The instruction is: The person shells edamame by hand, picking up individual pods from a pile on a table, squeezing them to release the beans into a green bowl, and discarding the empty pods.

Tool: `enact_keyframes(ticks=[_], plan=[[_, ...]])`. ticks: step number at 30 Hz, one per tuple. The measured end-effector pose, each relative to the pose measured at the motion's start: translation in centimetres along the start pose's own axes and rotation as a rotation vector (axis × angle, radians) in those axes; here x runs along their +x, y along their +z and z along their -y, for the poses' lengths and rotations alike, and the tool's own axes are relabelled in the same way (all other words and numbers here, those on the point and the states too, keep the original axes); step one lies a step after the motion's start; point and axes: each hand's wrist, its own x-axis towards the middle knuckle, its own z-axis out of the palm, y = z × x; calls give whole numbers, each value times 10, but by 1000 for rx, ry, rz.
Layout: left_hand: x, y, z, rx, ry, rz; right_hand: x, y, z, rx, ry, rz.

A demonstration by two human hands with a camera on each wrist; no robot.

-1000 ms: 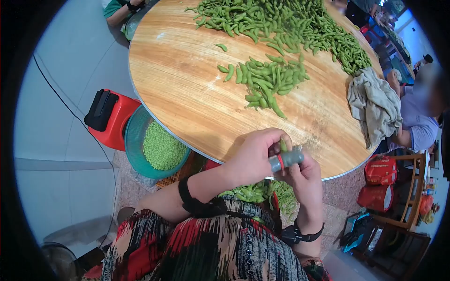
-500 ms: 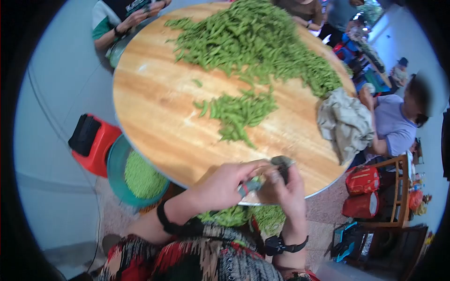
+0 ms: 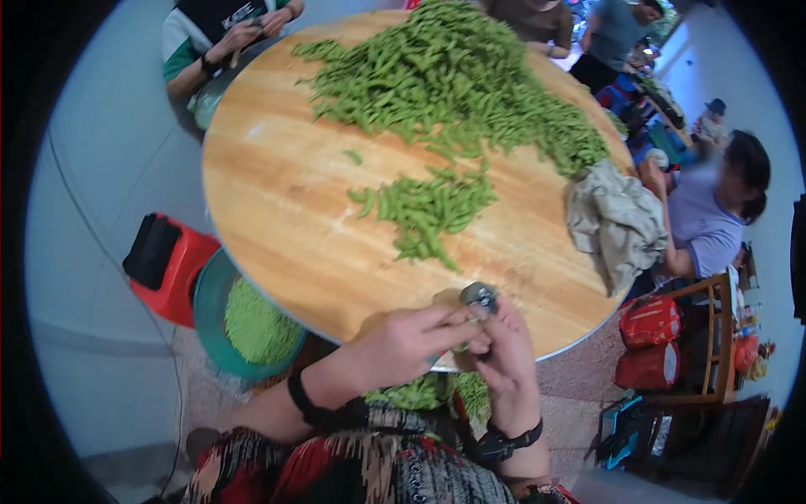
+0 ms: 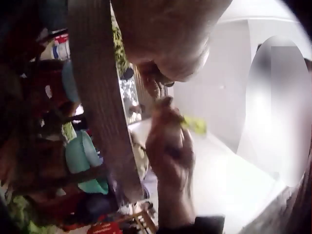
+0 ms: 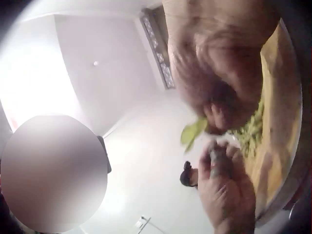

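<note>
Green pod (image 5: 193,132) pinched in your right hand (image 3: 509,343), liable to slip if squeezed unevenly.
One end juts past your right fingers, the rest hidden within them; lopsided pressure could twist it loose or shoot a bean off the table (image 3: 277,193), since your hands are near its edge. Your left hand (image 3: 401,341) meets the right, fingers bent; I cannot tell whether it pinches anything.

Round wooden table (image 3: 285,185) carrying green pods (image 3: 445,76) and, seemingly, a crumpled cloth (image 3: 614,220)
</note>
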Motion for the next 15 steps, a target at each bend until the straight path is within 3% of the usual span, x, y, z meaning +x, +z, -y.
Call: enact_keyframes(ticks=[2,3,4,6,7,9,10,12,13,15], plan=[[0,-3,2,-136,-144,-176,-3,5,2,-98,-52,46],[-3,-6,11,-283,-328,-309,-7,-5,10,-347,-53,160],[-5,-11,21,-429,-506,-444,-10,-12,25,-602,-66,546],[0,-33,44,-736,-527,-718,-4,-22,27,-936,-158,782],[0,-40,59,-734,-539,-720,0,-16,24,-1079,-247,495],[-4,-46,84,-426,-765,-448,21,-2,17,-1325,-500,3],[-2,-44,83,-421,-769,-449,34,5,14,-1321,-498,8],[11,-30,76,-87,-568,-173,50,16,9,-1582,-613,-135],[17,-22,70,-85,-570,-172,51,14,6,-1579,-613,-133],[25,-8,54,-760,-722,-67,55,11,2,-1772,-583,-191]])
